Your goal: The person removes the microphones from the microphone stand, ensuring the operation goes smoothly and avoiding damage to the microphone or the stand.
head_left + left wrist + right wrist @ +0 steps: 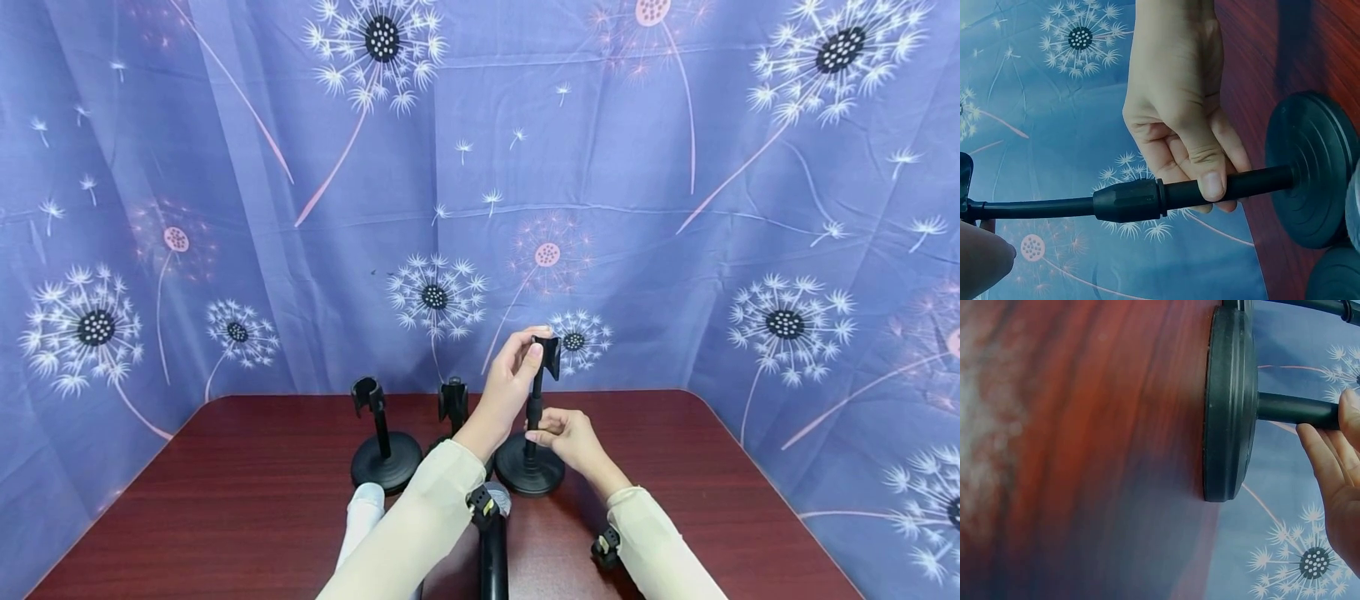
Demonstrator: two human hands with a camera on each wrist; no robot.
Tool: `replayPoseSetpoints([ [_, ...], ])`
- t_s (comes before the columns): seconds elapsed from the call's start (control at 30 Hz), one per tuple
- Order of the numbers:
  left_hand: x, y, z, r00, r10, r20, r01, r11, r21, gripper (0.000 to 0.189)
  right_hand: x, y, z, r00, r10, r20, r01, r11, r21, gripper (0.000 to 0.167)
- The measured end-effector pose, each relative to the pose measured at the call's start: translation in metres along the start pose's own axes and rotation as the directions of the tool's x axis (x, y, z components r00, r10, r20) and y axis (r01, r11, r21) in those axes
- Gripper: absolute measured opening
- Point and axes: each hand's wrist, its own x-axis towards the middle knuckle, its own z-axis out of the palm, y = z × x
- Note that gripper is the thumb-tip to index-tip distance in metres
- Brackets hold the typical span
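A black desktop microphone stand point(534, 408) is upright on the table, its round base point(529, 482) flat on the wood. My left hand point(513, 375) grips it at the top, thumb against the clip point(551, 357). Lower down, my right hand point(566, 437) pinches the pole between thumb and fingers. In the left wrist view, the right thumb lies across the lower tube point(1260, 181), beneath the ribbed collar point(1127, 200). Only part of the left hand point(985, 262) shows there, beside the upper rod.
Two more black microphone stands stand to the left, one farther over point(386, 462) and one point(453, 404) partly behind my left arm. In front lie a white microphone point(363, 517) and a black microphone point(493, 554). A dandelion-patterned curtain point(510, 167) hangs behind the reddish-brown table point(247, 492).
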Motion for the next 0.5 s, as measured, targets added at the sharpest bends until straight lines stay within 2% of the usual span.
replayPoseSetpoints([
  [0.27, 0.000, -0.002, 0.000, 1.000, 0.024, 0.006, -0.024, 1.000, 0.008, 0.032, -0.006, -0.030, 0.000, 1.000, 0.002, 0.012, -0.002, 1.000, -0.016, 0.011],
  [0.5, 0.000, -0.001, 0.000, 1.000, 0.002, 0.010, -0.002, 1.000, 0.003, 0.032, -0.008, -0.033, 0.000, 1.000, 0.015, 0.014, -0.015, 1.000, -0.014, 0.012],
])
